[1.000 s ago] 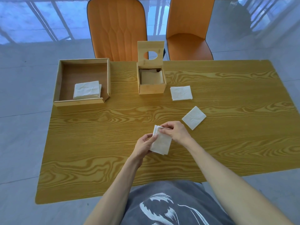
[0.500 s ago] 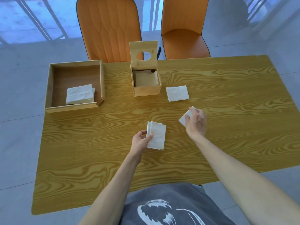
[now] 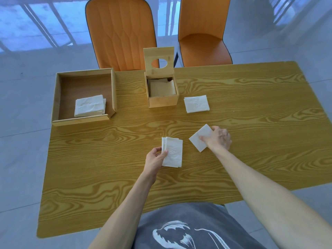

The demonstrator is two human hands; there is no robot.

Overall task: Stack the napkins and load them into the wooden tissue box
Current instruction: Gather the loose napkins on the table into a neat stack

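Note:
My left hand (image 3: pixel 155 158) grips a small stack of white napkins (image 3: pixel 173 153) by its left edge, low over the table's middle. To the right, my right hand (image 3: pixel 218 138) pinches a single white napkin (image 3: pixel 199 137) lying slanted on the table. Another napkin (image 3: pixel 196 103) lies flat beside the wooden tissue box (image 3: pixel 163 100). The box stands at the back centre with its holed lid (image 3: pixel 159 61) raised upright; napkins lie inside it.
A shallow wooden tray (image 3: pixel 57 97) at the back left holds a pile of white napkins (image 3: pixel 90 105). Two orange chairs (image 3: pixel 120 31) stand behind the wooden table (image 3: pixel 100 177). My grey shirt fills the near edge.
My right hand let go of the stack, reached right and took hold of the slanted napkin. The left hand stayed on the stack.

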